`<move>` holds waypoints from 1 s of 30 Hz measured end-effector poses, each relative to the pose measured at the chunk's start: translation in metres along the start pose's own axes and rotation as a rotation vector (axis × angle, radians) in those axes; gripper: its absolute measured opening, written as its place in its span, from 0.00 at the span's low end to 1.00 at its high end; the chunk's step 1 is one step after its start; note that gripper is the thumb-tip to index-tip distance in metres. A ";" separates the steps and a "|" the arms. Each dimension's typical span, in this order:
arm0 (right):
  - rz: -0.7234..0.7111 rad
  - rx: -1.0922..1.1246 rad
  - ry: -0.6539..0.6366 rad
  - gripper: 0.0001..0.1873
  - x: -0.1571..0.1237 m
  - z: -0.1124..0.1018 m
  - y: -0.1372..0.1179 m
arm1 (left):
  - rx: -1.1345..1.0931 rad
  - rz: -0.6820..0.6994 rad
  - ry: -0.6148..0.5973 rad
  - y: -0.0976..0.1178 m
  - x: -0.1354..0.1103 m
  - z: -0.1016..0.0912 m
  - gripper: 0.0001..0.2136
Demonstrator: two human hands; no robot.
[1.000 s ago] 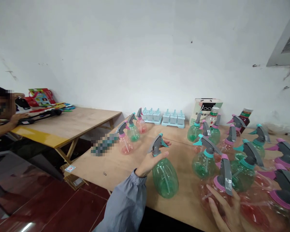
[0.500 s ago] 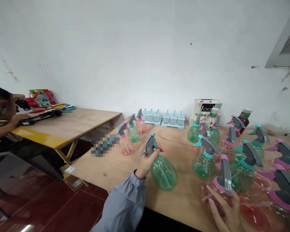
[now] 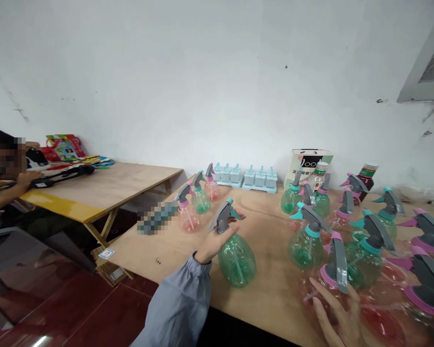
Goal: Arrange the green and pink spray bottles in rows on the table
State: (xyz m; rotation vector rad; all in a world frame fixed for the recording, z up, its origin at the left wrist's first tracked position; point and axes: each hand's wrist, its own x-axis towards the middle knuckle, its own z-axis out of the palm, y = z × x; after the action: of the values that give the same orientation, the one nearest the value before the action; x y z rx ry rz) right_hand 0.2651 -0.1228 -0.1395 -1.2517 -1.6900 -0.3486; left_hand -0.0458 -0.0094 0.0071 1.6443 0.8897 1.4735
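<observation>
My left hand (image 3: 214, 239), in a grey sleeve, is closed round the neck of a green spray bottle (image 3: 236, 260) with a grey and teal trigger head, which stands on the wooden table (image 3: 173, 248) near its front edge. My right hand (image 3: 338, 315) lies at the lower right with fingers spread over a pink spray bottle (image 3: 327, 289). Three more bottles (image 3: 188, 212) stand in a row to the left, towards the wall.
Several green and pink spray bottles (image 3: 369, 241) crowd the right of the table. Pale blue ice-lolly moulds (image 3: 244, 176), a carton (image 3: 305, 166) and a dark red bottle (image 3: 366, 177) stand by the wall. Another person (image 3: 3, 173) sits at a second table (image 3: 94, 185) on the left.
My left hand has carried the green spray bottle leftwards along the table, tilting it on the way, and it now stands upright. My right hand has stayed on the pink bottle.
</observation>
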 end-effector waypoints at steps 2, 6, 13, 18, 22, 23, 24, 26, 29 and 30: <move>-0.062 -0.002 0.004 0.20 0.000 0.001 0.001 | 0.035 0.012 0.068 -0.001 -0.001 0.000 0.17; -0.090 -0.024 0.020 0.20 0.002 0.001 0.001 | 0.101 0.039 0.002 0.002 -0.004 -0.008 0.18; -0.155 -0.054 0.008 0.22 0.010 -0.002 -0.007 | 0.247 -0.077 -0.037 0.029 -0.017 -0.075 0.22; -0.154 -0.067 -0.019 0.24 0.014 -0.004 -0.012 | 0.458 -0.143 0.309 0.010 -0.033 -0.144 0.27; -0.130 -0.076 0.000 0.26 0.013 -0.004 -0.014 | 0.499 -0.228 0.414 -0.025 -0.033 -0.184 0.33; -0.132 -0.075 0.020 0.28 0.013 -0.004 -0.014 | 0.513 -0.219 0.438 -0.032 -0.031 -0.189 0.34; -0.134 -0.069 0.040 0.30 0.013 -0.003 -0.014 | 0.519 -0.202 0.454 -0.037 -0.027 -0.193 0.35; -0.129 -0.045 0.060 0.33 0.014 -0.002 -0.014 | 0.501 -0.156 0.462 -0.042 -0.020 -0.195 0.38; -0.047 0.042 0.068 0.35 0.013 0.003 -0.013 | 0.459 -0.106 0.463 -0.045 -0.011 -0.192 0.41; -0.001 0.081 0.067 0.36 0.012 0.005 -0.012 | 0.445 -0.094 0.465 -0.046 -0.008 -0.191 0.42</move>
State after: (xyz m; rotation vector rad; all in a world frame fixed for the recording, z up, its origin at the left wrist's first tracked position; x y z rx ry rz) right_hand 0.2524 -0.1178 -0.1285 -1.1676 -1.6320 -0.3164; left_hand -0.2378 0.0201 -0.0247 1.5480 1.6264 1.7093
